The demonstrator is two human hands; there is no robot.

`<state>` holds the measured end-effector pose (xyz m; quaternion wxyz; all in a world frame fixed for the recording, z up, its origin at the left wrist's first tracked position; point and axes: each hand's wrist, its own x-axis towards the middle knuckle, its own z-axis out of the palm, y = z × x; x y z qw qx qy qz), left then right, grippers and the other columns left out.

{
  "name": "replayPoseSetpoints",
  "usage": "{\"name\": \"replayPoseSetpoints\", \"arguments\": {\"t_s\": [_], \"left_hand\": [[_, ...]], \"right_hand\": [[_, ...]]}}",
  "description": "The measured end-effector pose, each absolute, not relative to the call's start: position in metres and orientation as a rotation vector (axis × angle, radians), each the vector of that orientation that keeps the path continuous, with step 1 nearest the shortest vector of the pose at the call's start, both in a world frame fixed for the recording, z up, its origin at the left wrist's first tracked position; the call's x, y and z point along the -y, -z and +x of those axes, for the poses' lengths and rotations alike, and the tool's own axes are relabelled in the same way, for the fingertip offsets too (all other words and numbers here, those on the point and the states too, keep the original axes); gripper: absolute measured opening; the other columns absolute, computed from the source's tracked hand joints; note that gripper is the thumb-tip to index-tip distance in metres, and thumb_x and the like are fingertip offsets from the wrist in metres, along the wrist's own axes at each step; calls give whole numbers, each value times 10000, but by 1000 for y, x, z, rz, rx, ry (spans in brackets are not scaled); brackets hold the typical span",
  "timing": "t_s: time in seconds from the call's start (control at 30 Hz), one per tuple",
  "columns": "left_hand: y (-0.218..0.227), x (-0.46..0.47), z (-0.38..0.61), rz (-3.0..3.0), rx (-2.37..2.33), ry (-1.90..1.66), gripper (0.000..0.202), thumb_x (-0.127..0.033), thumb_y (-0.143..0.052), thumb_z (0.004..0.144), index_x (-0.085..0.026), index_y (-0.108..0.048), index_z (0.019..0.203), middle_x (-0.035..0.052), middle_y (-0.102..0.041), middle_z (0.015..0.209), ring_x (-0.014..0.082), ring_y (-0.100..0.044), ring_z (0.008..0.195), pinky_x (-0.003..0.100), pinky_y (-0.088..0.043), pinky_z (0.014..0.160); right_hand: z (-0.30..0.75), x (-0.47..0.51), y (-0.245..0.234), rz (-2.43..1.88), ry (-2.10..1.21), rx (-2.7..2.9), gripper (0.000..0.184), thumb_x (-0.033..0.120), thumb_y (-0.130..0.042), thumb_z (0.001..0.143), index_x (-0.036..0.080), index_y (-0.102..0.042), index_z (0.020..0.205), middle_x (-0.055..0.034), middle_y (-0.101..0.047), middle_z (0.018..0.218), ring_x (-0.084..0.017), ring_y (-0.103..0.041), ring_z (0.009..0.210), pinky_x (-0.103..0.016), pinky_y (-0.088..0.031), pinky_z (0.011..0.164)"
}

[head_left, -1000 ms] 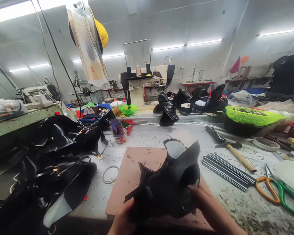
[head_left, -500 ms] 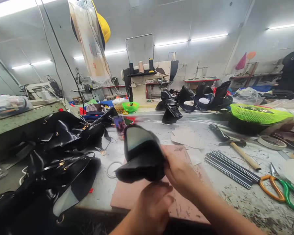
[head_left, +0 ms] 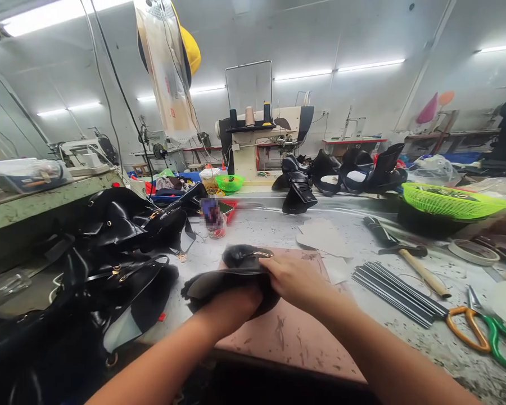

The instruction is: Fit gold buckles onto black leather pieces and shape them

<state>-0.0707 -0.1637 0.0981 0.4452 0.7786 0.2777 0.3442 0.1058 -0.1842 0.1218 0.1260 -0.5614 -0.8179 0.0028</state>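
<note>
A black leather bag piece (head_left: 227, 277) with a gold-coloured strip of hardware on top is held up over the pinkish board (head_left: 287, 332). My right hand (head_left: 289, 278) is closed on its right edge, thumb and fingers pinching the leather. My left hand (head_left: 242, 304) reaches into the underside of the piece, and its fingers are hidden in there. Left of my hands lies a heap of black leather bags (head_left: 122, 219) with gold fittings and straps.
To the right are dark strips (head_left: 398, 292), a hammer (head_left: 424, 273), scissors (head_left: 468, 329) with orange and green handles, and a roll of tape (head_left: 474, 251). Farther back stand a sewing machine (head_left: 247, 152), a green basket (head_left: 453, 201) and black leather pieces (head_left: 299, 194).
The bag piece has come down and turned, its gold hardware now showing on top. My left hand has gone from below it into it. My right hand still grips its edge.
</note>
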Motion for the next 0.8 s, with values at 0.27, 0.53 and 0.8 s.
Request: {"name": "replayPoseSetpoints", "arguments": {"t_s": [0.27, 0.53, 0.8], "left_hand": [[-50, 227, -149, 2950, -844, -1236, 578, -132, -659, 755, -296, -485, 1281, 77, -648, 1118, 276, -569, 1059, 379, -368, 962], [-37, 219, -136, 2049, -1648, -904, 569, -332, -753, 602, -145, -583, 1111, 153, -664, 866, 366, -607, 770, 442, -424, 741], [-58, 179, -45, 1743, -1168, -932, 182, -213, -562, 794, -171, -647, 949, 147, -678, 946, 322, -594, 941, 403, -417, 843]], "right_hand": [[96, 175, -122, -1663, 24, 2363, 272, 96, -395, 868, 153, -637, 980, -79, -700, 904, -210, -632, 816, -280, -409, 658], [85, 181, -124, -1664, 42, 2366, 256, 111, -397, 878, 138, -631, 978, -91, -700, 908, -220, -631, 816, -292, -427, 677], [70, 197, -114, -1586, 195, 2475, 383, 21, -442, 804, 66, -576, 1159, -145, -692, 919, -227, -643, 815, -292, -485, 652]]}}
